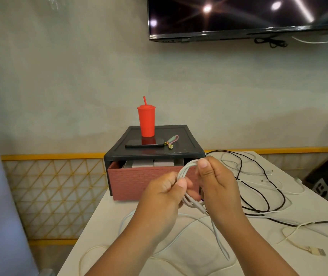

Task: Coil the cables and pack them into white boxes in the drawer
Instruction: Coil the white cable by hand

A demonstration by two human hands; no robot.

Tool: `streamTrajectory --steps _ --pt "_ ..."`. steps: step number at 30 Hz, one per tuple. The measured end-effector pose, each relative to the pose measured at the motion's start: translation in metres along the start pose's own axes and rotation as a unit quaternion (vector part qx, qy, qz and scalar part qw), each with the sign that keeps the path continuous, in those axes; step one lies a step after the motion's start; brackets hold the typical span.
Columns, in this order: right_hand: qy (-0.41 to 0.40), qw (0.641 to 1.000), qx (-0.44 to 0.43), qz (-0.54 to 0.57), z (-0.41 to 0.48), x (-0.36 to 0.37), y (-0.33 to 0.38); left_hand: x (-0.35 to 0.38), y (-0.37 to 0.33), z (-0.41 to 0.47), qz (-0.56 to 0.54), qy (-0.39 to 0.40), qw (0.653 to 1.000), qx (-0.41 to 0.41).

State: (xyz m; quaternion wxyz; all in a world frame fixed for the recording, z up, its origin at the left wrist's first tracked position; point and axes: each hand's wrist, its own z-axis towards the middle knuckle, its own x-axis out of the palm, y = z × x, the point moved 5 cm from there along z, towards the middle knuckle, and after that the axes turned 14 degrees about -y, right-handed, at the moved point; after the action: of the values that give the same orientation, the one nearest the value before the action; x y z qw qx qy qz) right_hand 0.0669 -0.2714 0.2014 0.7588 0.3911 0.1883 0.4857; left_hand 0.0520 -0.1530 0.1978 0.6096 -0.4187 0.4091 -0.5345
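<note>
Pinching one coiled white cable (185,170), two hands (162,198) (216,186) before one drawer (139,183).

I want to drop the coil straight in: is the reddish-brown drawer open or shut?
Open, partly. The reddish-brown woven-pattern drawer front stands forward of the black plastic cabinet, and white boxes show in the gap.

Drawer (139,184) interior hidden behind its front, boxes (163,163) inside visible as top edges only, white cable coil (185,170) partly concealed by left hand (163,196) and right hand (216,182), wall screen (238,14) cut by top edge
</note>
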Motion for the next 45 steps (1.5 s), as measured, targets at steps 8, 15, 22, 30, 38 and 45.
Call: streamTrajectory --steps 8,15,22,30,38,45 --pt "0.067 0.997 0.001 0.031 -0.007 0.005 0.004 -0.006 0.006 -0.001 -0.176 0.096 0.970 -0.135" --pt "0.141 0.989 -0.004 0.048 -0.026 0.013 0.004 0.003 0.018 -0.006 -0.363 0.171 0.875 -0.271" --pt "0.137 0.989 0.056 -0.008 -0.040 -0.011 -0.020 -0.018 0.025 -0.001 -0.528 0.201 0.807 -0.173" --pt "0.249 0.948 -0.010 -0.200 -0.087 -0.008 -0.037 -0.029 0.044 -0.012 -0.497 0.009 0.863 -0.095" --pt "0.302 0.894 -0.119 -0.309 -0.086 0.007 -0.024 -0.021 0.045 -0.009 -0.180 -0.074 0.979 0.052" --pt "0.269 0.896 -0.144 -0.323 -0.050 0.009 -0.006 -0.015 0.064 0.000 0.064 0.009 0.994 0.089"
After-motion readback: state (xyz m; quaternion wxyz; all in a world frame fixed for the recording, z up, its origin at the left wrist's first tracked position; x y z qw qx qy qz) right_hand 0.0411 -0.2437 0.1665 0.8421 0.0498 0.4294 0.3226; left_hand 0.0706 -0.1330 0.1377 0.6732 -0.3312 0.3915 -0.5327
